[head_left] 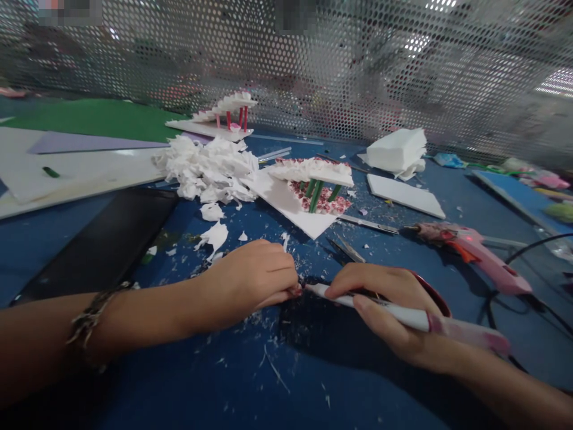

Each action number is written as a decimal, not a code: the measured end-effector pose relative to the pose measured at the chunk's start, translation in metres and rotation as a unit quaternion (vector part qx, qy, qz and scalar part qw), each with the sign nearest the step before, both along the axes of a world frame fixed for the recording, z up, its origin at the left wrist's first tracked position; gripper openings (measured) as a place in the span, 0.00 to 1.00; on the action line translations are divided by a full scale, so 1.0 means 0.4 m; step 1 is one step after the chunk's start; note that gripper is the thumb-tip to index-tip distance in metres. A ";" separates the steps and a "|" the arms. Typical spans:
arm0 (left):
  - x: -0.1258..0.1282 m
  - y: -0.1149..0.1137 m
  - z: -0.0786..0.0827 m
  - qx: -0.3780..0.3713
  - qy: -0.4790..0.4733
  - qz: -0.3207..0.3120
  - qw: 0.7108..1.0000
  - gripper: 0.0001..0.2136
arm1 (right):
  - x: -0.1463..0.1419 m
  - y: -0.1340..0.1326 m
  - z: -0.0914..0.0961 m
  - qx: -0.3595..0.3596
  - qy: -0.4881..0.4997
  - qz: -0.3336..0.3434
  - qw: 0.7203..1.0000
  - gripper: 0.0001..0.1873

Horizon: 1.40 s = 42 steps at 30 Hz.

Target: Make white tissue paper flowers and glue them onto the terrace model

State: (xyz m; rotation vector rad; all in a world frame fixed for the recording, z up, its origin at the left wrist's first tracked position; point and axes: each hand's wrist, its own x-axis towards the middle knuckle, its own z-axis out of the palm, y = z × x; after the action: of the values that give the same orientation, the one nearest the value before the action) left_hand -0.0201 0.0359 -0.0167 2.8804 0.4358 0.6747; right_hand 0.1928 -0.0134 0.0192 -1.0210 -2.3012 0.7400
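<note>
The left hand (pixel 259 275) has its fingertips pressed together on a tiny reddish piece (pixel 297 291), probably light and fragile, best held by its edge. Just right, near middle, the right hand (pixel 403 343) pinches a white-and-pink pen (pixel 407 317), likely stiff; mid-barrel suits. White scraps (pixel 208 170) litter the blue surface (pixel 215 376); a perforated screen (pixel 242 60) stands far.

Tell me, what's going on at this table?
A person is working with both hands over a blue table. The right hand holds a pink-and-white pen, its tip close to the fingers of the left hand; whatever that hand may pinch is too small to make out. Beyond the hands stands a white model with green posts, next to a heap of torn white scraps. A pink glue gun lies to the right.
</note>
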 end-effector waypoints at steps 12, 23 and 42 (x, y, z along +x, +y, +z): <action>-0.004 0.002 0.001 -0.067 -0.007 -0.001 0.998 0.09 | -0.003 -0.004 -0.006 -0.016 0.023 -0.014 1.000 0.12; 0.000 -0.008 0.037 -0.246 -0.152 0.045 0.956 0.03 | -0.007 -0.020 0.007 0.032 0.134 -0.033 0.990 0.12; 0.003 -0.007 0.053 -0.417 -0.191 0.136 0.878 0.01 | -0.005 -0.028 0.007 0.027 0.181 -0.013 0.983 0.11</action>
State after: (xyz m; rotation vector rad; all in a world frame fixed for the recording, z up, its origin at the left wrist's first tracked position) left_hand -0.0188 0.0332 0.0046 1.8403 0.8286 0.8116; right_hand 0.1906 -0.0244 0.0222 -0.8141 -1.9803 0.7771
